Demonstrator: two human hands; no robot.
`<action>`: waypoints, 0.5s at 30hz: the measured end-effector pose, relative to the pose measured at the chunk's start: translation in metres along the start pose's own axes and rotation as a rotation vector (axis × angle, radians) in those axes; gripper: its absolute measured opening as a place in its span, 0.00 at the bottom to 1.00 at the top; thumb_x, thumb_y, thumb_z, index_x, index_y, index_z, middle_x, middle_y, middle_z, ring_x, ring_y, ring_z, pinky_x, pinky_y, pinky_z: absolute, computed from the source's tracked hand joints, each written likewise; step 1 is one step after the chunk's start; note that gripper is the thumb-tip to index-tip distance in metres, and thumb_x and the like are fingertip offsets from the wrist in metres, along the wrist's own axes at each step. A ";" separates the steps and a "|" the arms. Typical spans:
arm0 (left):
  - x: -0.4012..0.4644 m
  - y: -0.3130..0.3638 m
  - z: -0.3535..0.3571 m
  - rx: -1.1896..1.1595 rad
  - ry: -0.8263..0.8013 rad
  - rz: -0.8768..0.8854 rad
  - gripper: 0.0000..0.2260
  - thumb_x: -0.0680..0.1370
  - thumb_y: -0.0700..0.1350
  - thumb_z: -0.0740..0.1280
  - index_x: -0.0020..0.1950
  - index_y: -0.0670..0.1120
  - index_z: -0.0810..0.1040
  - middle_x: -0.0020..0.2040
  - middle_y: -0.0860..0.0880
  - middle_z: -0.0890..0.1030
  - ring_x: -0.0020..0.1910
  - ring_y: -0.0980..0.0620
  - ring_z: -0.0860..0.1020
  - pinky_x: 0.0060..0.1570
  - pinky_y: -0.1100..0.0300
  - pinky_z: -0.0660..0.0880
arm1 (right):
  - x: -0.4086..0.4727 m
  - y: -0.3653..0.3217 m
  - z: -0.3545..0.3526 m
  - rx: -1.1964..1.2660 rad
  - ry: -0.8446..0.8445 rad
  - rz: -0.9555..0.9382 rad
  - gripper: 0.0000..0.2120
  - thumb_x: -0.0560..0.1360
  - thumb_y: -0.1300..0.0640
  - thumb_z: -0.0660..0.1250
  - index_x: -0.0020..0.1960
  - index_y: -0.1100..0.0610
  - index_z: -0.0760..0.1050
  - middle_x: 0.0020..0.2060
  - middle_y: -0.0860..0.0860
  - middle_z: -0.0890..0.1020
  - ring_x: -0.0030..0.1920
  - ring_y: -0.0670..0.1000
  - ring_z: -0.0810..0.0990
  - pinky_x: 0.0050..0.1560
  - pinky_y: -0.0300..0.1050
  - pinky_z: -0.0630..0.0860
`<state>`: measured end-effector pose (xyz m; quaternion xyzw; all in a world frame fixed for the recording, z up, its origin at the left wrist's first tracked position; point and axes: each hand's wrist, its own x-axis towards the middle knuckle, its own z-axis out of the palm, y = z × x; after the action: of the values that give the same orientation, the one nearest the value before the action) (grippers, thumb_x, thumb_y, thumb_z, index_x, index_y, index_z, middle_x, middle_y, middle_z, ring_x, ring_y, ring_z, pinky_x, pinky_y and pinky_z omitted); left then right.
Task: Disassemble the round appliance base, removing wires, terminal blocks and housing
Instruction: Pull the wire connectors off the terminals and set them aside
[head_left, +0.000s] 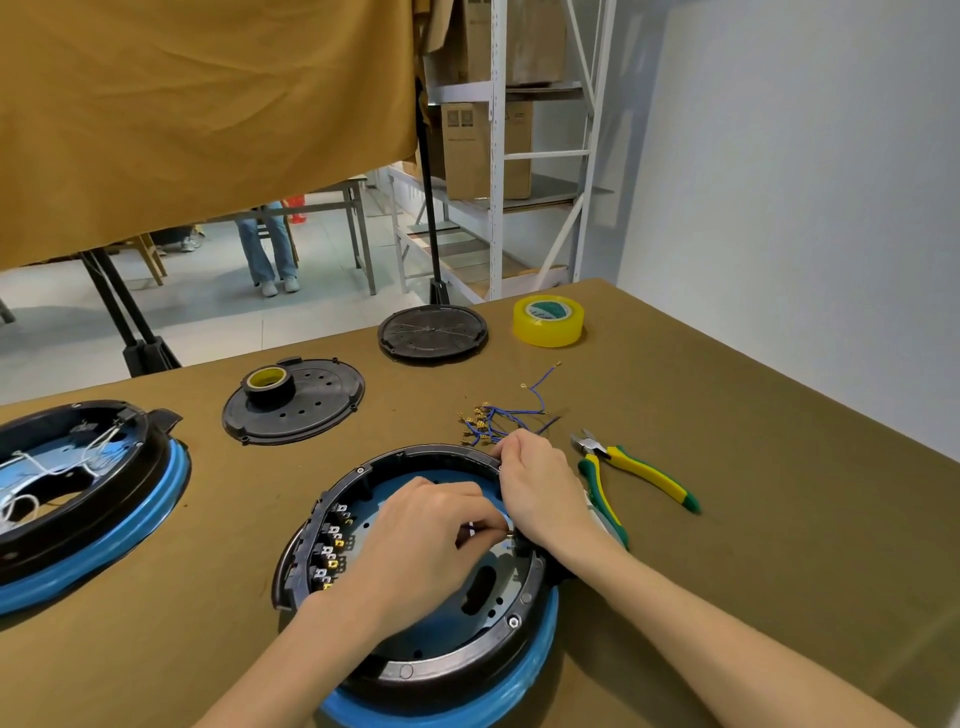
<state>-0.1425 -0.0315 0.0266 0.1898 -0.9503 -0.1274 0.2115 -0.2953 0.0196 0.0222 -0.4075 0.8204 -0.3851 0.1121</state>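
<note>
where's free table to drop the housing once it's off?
Widest bare patch: table right of the cutters, out to the right edge. Also bare: the front-left strip between the second base and the base in hand. Crowded: the far middle, with the two black covers, yellow tape roll and pulled wires.

Both hands (431, 540) inside round appliance base (415, 587)

At the frame's lower centre the round appliance base (415, 571) looks like matt black plastic with a glossy blue rim and brass-coloured metal terminals (332, 551). The tabletop (727, 519) wears matt olive cloth. At right, the cutters (628, 473) have metal jaws and smooth yellow-green grips; the tape roll (548, 320) is glossy yellow.
</note>
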 end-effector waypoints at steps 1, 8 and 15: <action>0.000 0.000 -0.001 -0.012 -0.004 -0.008 0.03 0.80 0.53 0.71 0.48 0.58 0.85 0.42 0.60 0.80 0.39 0.59 0.74 0.46 0.68 0.67 | 0.000 0.000 0.000 0.002 -0.001 0.000 0.18 0.85 0.53 0.49 0.54 0.53 0.78 0.46 0.50 0.81 0.49 0.53 0.78 0.49 0.50 0.75; -0.002 0.001 -0.002 -0.019 -0.011 -0.009 0.04 0.80 0.52 0.71 0.48 0.58 0.85 0.39 0.63 0.77 0.35 0.65 0.71 0.44 0.66 0.66 | -0.001 0.000 0.000 0.007 -0.012 0.007 0.18 0.85 0.53 0.50 0.56 0.53 0.78 0.46 0.49 0.80 0.49 0.52 0.78 0.46 0.48 0.72; 0.000 -0.001 0.001 -0.005 -0.005 0.007 0.05 0.81 0.54 0.69 0.49 0.59 0.85 0.41 0.63 0.79 0.41 0.60 0.76 0.53 0.60 0.70 | 0.000 0.001 0.001 0.016 -0.021 0.008 0.17 0.85 0.53 0.50 0.54 0.53 0.78 0.46 0.50 0.81 0.48 0.52 0.78 0.44 0.46 0.69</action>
<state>-0.1426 -0.0322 0.0257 0.1855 -0.9512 -0.1294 0.2102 -0.2955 0.0190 0.0211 -0.4075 0.8177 -0.3869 0.1254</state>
